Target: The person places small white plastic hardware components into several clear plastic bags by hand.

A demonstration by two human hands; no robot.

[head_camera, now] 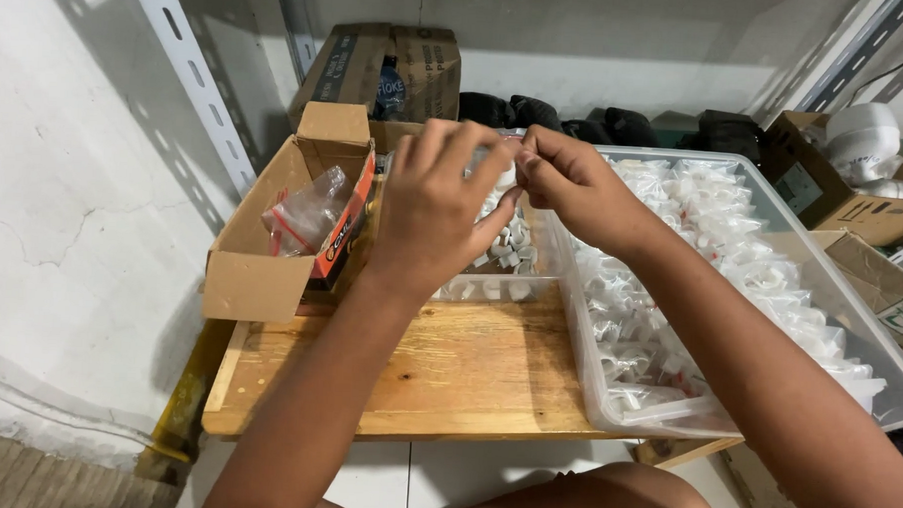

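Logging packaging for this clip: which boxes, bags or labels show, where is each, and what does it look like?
Open cardboard box: left on the wooden board, brown with an orange side panel, holding clear plastic bags.
Second cardboard box: behind it, brown with dark print.
Clear plastic bin: right, full of bagged white parts.
Cardboard boxes: far right, brown with small labels.
Left hand and right hand: pinching a small clear bag.

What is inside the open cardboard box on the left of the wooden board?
The cardboard box holds crumpled clear plastic bags with red strips. Anything beneath the bags, and the box's floor, is hidden by them and the box's near wall.
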